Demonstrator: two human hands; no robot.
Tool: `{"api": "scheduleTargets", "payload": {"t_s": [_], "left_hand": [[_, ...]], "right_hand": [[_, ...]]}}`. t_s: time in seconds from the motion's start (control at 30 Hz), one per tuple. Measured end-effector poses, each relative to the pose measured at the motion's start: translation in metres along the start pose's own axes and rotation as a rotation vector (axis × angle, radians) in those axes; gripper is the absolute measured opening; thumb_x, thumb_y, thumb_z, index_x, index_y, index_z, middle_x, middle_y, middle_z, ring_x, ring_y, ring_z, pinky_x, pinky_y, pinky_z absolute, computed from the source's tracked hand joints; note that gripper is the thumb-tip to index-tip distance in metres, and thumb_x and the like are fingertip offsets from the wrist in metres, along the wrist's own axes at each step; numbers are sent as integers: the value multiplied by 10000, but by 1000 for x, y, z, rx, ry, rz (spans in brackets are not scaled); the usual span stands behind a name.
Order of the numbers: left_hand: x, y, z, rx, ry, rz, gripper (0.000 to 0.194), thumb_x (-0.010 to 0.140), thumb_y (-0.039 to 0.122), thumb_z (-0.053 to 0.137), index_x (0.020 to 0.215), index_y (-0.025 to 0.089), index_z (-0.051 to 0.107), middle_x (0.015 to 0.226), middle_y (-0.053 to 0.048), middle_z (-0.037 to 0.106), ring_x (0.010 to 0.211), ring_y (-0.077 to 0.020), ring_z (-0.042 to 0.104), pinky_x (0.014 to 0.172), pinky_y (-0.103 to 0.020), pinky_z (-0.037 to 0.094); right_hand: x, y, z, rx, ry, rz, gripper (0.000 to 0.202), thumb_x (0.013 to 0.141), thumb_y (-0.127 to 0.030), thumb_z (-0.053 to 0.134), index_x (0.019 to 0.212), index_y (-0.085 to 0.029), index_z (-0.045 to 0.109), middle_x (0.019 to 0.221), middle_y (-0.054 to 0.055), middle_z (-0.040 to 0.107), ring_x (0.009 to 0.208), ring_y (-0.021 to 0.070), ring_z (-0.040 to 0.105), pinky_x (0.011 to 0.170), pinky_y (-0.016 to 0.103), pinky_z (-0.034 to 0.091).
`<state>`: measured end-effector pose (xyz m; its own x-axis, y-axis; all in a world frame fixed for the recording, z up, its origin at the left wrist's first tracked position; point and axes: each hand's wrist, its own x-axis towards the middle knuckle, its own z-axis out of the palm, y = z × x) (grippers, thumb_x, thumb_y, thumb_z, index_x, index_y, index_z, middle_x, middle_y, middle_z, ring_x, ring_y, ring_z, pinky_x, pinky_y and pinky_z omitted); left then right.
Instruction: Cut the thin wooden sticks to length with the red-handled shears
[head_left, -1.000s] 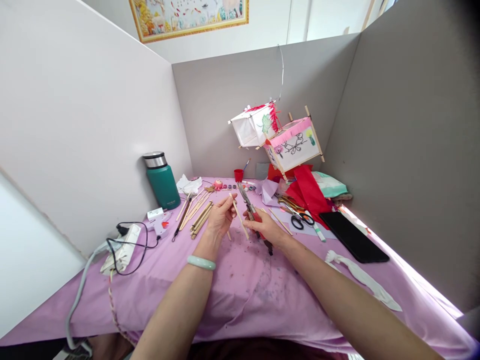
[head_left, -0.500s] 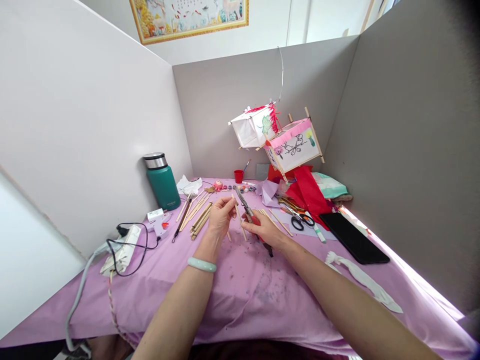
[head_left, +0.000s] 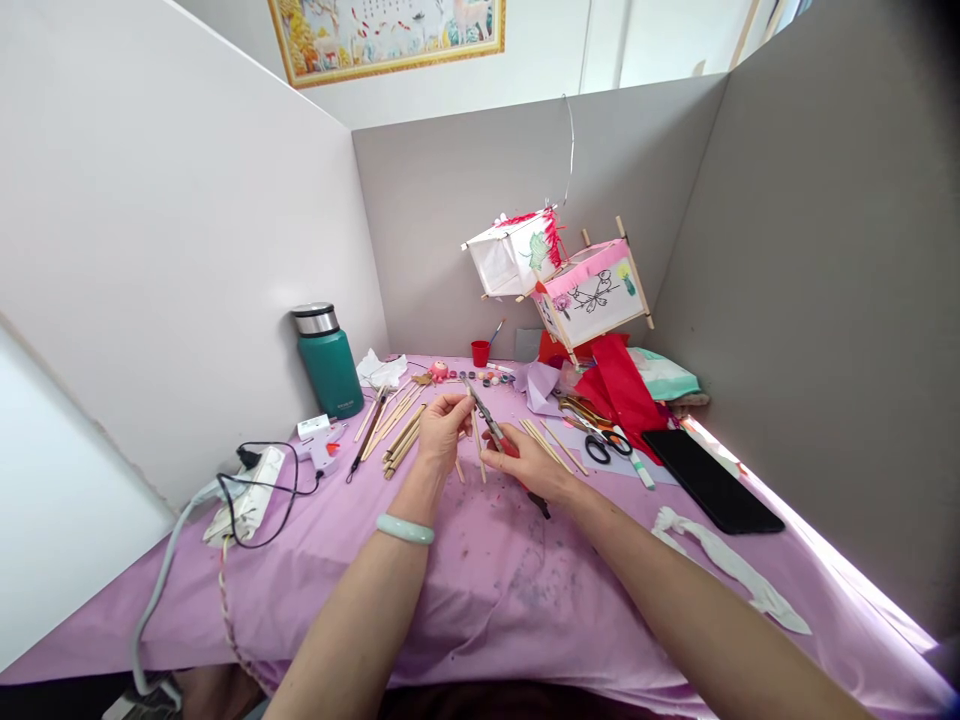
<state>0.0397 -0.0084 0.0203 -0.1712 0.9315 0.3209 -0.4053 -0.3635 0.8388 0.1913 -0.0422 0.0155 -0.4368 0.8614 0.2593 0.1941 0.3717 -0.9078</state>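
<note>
My left hand [head_left: 444, 432], with a pale green bangle on its wrist, pinches a thin wooden stick [head_left: 478, 445] that slants down toward me. My right hand [head_left: 529, 462] is closed around the handles of red-handled shears [head_left: 487, 415]. Their metal blades point up and to the left, across the stick's upper end beside my left fingertips. Whether the blades touch the stick I cannot tell. Left of my left hand lie thicker bamboo sticks [head_left: 403, 442]. More thin sticks [head_left: 545, 447] are beyond my right hand.
A green bottle [head_left: 330, 362], a glue gun [head_left: 321, 447] and a power strip [head_left: 247, 497] stand at left. Two paper lanterns [head_left: 592, 295] are at the back. Black-handled scissors [head_left: 598, 449], red cloth [head_left: 619, 385], a black phone [head_left: 712, 480] and white cloth [head_left: 739, 570] lie at right.
The shears' blades have tipped left, closer to my left fingertips and the stick's upper end. The stick's lower end has shifted slightly left. Both hands keep their grip.
</note>
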Motion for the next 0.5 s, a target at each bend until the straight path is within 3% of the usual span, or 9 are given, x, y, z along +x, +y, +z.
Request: {"api": "scheduleTargets", "payload": {"t_s": [0.5], "left_hand": [[0, 4, 1, 21, 20, 15, 312, 563, 332, 818, 662, 138, 596, 491, 43, 517, 425, -59, 437, 437, -204, 318]], "right_hand": [[1, 5, -3, 45, -26, 14, 360, 750, -404, 652, 1034, -196, 580, 909, 11, 576, 854, 172, 521, 757, 295, 401]]}}
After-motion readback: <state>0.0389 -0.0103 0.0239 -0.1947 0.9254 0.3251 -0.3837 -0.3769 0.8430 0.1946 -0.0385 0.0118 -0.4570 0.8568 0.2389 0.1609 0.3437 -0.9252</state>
